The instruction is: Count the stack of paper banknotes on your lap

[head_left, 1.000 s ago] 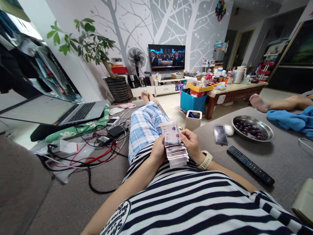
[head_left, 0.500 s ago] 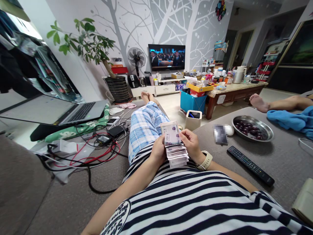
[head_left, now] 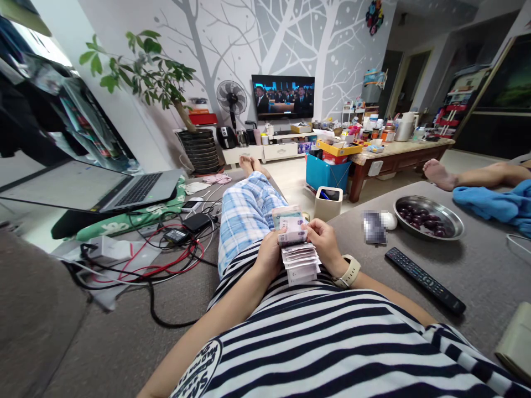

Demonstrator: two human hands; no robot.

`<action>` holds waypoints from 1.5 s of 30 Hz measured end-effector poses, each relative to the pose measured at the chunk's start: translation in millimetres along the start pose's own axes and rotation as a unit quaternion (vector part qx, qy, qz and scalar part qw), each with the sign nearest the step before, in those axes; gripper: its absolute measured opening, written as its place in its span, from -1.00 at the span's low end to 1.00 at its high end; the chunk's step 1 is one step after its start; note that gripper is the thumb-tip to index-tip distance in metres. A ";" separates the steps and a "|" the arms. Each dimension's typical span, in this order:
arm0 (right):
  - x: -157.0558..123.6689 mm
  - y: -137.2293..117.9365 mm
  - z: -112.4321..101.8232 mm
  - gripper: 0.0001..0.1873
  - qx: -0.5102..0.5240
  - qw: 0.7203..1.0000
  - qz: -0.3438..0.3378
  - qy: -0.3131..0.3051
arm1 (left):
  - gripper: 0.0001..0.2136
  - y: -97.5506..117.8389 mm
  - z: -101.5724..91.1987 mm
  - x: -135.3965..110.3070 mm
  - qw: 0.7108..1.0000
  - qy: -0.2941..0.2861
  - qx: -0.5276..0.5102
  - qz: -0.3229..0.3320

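Head view: the left hand [head_left: 268,256] is gripping the banknotes [head_left: 300,261] at their left; the right hand [head_left: 326,241] is pinching their right edge, ideally parting notes singly.

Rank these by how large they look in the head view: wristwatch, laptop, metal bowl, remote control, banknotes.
1. Laptop
2. Metal bowl and banknotes: too alike to rank
3. Remote control
4. Wristwatch
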State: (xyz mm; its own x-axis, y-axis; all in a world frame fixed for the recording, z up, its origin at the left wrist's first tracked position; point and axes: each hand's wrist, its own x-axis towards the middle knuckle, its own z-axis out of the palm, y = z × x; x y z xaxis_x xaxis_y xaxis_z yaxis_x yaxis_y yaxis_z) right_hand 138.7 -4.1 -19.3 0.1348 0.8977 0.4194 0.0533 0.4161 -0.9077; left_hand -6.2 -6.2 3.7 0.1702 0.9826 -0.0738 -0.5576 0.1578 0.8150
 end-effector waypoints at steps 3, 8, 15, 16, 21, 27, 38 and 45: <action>0.9 1.7 -0.1 -0.55 -0.028 1.000 -0.003 0.000 | -0.75 1.1 0.6 -1.9 1.000 0.002 0.010 0.002; 0.0 -1.3 0.4 -0.57 -0.045 0.999 -0.015 0.004 | -0.82 1.3 2.7 -0.6 0.999 0.030 0.020 0.013; -0.5 -3.6 0.5 -0.56 -0.030 0.999 -0.019 0.007 | -0.83 -1.7 1.5 6.2 0.999 0.037 -0.017 0.010; -0.7 -4.2 0.5 -0.56 -0.029 0.999 -0.023 0.007 | -0.83 -1.9 1.5 6.5 0.999 0.039 -0.021 0.009; -2.7 -8.8 0.7 -0.57 -0.014 0.999 -0.048 0.012 | -0.84 -0.5 3.5 3.9 0.999 0.041 -0.023 0.021; -4.2 -11.4 1.0 -0.62 0.002 0.998 -0.059 0.000 | -0.81 2.3 6.0 -0.7 0.999 0.027 0.005 0.040; -4.3 -10.6 1.7 -0.66 0.019 0.998 -0.052 -0.001 | -0.81 3.6 6.2 -1.8 0.998 0.041 0.036 0.041; -6.1 -11.2 1.3 -0.71 0.043 0.998 -0.051 -0.018 | -0.80 3.0 5.5 -1.5 0.998 0.030 0.039 0.043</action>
State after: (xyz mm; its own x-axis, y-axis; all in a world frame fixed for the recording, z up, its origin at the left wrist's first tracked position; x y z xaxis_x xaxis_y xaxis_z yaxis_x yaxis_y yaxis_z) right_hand 135.9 -14.1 -11.6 0.0980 0.8536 0.5116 -0.0199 0.5156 -0.8566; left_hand -3.6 -7.7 9.4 0.0732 0.9968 -0.0336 -0.5025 0.0659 0.8620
